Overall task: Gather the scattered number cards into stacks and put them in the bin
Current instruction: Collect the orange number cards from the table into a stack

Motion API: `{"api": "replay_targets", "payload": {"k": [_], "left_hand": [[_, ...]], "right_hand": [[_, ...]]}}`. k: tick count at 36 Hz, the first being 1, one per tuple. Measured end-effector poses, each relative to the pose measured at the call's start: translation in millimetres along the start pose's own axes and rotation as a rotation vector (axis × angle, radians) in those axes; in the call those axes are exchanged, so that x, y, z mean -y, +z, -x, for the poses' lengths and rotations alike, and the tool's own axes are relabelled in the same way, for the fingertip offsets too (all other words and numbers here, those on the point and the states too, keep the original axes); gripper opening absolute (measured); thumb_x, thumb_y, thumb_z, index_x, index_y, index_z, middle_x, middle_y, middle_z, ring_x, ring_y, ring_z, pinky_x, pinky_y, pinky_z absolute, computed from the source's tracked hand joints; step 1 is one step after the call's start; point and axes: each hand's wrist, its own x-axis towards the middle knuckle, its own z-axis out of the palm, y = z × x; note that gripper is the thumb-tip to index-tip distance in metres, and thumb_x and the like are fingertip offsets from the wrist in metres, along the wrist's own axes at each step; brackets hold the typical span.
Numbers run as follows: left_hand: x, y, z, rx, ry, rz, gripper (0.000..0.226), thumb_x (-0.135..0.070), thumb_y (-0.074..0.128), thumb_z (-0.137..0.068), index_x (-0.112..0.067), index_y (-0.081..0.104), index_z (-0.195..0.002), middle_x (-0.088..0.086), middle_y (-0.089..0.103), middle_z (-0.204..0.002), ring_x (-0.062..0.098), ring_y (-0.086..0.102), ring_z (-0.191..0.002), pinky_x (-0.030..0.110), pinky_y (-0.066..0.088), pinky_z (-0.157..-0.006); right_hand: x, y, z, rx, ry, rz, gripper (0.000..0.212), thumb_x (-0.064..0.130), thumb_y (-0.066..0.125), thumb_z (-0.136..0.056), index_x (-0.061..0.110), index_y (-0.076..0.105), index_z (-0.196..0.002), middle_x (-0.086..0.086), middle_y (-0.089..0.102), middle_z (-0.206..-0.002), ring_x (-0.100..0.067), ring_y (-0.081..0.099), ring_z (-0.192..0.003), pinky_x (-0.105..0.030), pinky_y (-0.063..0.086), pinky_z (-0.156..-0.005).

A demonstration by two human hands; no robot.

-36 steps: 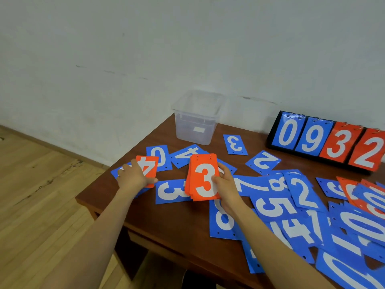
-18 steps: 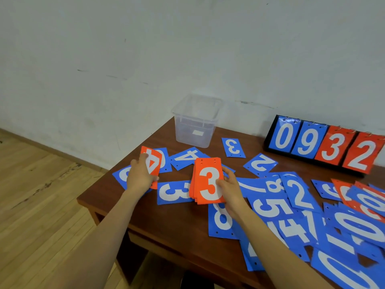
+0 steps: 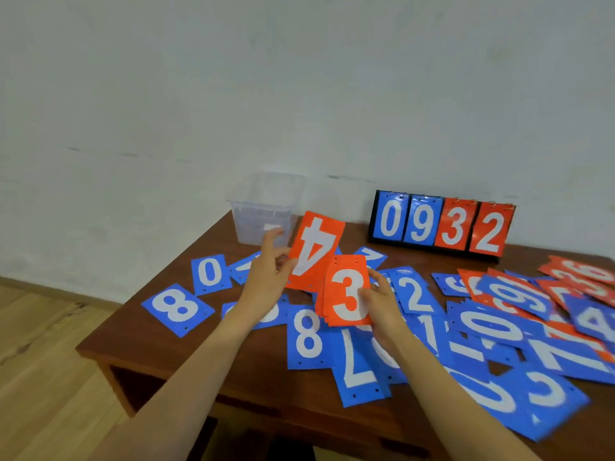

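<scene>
The left hand [image 3: 269, 274], raised over the table [image 3: 256, 371], pinches one upside-down orange 4 card [image 3: 316, 247] by its edge, forefinger stretched up; the right hand [image 3: 382, 304] grips one orange stack [image 3: 347, 294] topped by a 3, just beside it. One clear bin [image 3: 263, 207] stands behind at the far edge, one scoreboard [image 3: 439, 224] shows four digits, and the scattered blue cards [image 3: 306, 337] overlap beyond counting.

Both forearms outstretched, left hand [image 3: 266, 277] pinching orange 4 card [image 3: 316, 247], right hand [image 3: 382, 304] gripping orange stack [image 3: 347, 294]
</scene>
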Motion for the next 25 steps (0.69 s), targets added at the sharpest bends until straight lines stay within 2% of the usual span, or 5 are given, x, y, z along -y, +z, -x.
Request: {"api": "replay_targets", "payload": {"k": [3,6,14,21,25], "left_hand": [[-20,20,2,0.057,0.107,0.038,0.018,-0.009,0.06,-0.091,-0.023,0.064,-0.101,-0.018,0.066,-0.095,-0.01,0.06,-0.089,0.012,0.048,-0.08],[-31,40,5,0.064,0.271,-0.018,0.016,-0.006,0.066,-0.085,-0.018,0.073,-0.092,-0.02,0.061,-0.099,0.004,0.056,-0.099,0.013,0.044,-0.085],[-46,88,0,0.209,0.422,-0.073,0.019,0.001,0.063,-0.085,-0.009,0.074,-0.096,0.002,0.064,-0.093,0.007,0.06,-0.083,0.012,0.051,-0.072],[-58,120,1,0.297,0.43,-0.124,0.024,0.0,0.059,-0.089,-0.009,0.072,-0.107,-0.002,0.069,-0.105,0.0,0.059,-0.095,0.005,0.045,-0.084],[-63,135,3,0.403,0.272,-0.062,0.032,0.001,0.047,-0.093,-0.01,0.065,-0.118,-0.007,0.059,-0.11,0.002,0.056,-0.091,0.004,0.043,-0.074]], "right_hand": [[6,-25,2,-0.041,-0.01,-0.016,0.048,-0.001,0.04,-0.093,0.024,0.042,-0.135,-0.012,0.057,-0.123,-0.029,0.062,-0.098,-0.041,0.057,-0.072],[15,-47,6,-0.072,-0.043,-0.032,0.044,0.003,0.042,-0.095,0.021,0.042,-0.135,-0.01,0.058,-0.12,-0.026,0.062,-0.095,-0.037,0.055,-0.071],[24,-97,11,-0.116,-0.047,-0.111,0.042,0.001,0.042,-0.095,0.023,0.043,-0.13,-0.008,0.056,-0.122,-0.029,0.062,-0.099,-0.052,0.053,-0.086],[24,-124,16,-0.119,-0.033,-0.127,0.037,0.003,0.042,-0.096,0.03,0.043,-0.122,-0.005,0.054,-0.12,-0.028,0.06,-0.104,-0.048,0.054,-0.085],[23,-135,17,-0.133,-0.048,-0.125,0.039,0.005,0.044,-0.096,0.028,0.042,-0.129,0.001,0.059,-0.105,-0.019,0.062,-0.09,-0.037,0.055,-0.07]]}}
